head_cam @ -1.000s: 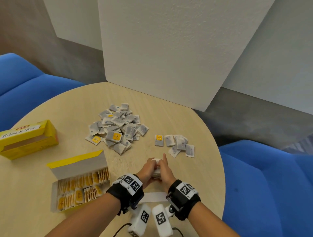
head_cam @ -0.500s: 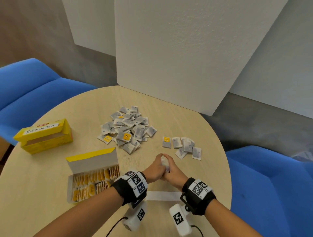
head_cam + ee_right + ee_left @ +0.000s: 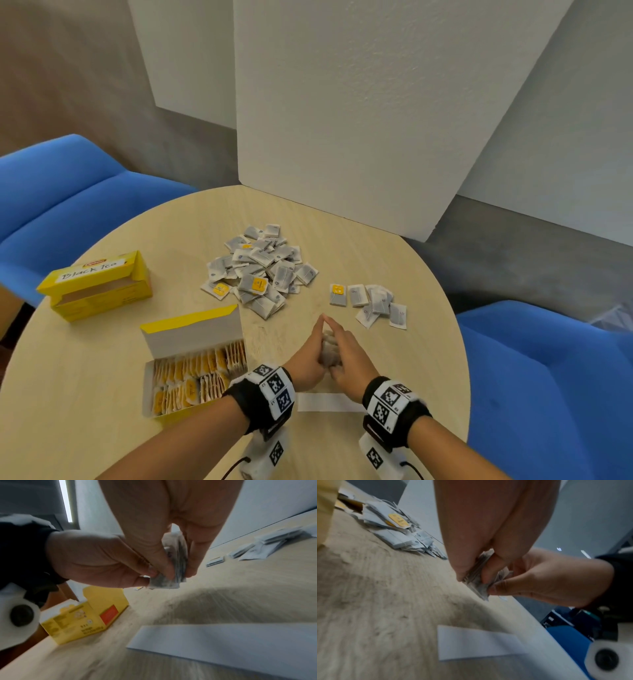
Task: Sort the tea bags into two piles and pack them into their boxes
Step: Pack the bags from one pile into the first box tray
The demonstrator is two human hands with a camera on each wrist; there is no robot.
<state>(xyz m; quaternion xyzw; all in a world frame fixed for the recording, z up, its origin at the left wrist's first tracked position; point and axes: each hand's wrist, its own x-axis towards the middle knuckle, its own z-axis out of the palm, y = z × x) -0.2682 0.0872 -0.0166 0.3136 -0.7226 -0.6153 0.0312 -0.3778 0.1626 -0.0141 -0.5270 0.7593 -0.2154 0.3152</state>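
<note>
Near the tabletop's front edge, both hands, left hand [image 3: 310,353] and right hand [image 3: 346,356], pinch a stack of tea bags [image 3: 329,353]; only the wrist views show the thumbs clamping its bottom corner.

Bare forearms, black wristbands [image 3: 263,397] with white square-code marker tiles, white camera pods [image 3: 265,455] below, thin black cables

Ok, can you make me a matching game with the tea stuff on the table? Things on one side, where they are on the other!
Things:
1. stack of tea bags
2. Black Tea box
3. open box
4. big pile

Places:
A. middle of the table, loose
B. between both hands
C. far left, standing empty
D. near the left wrist, full of yellow-tagged bags

Pairs: 1-B, 2-C, 3-D, 4-A
</note>
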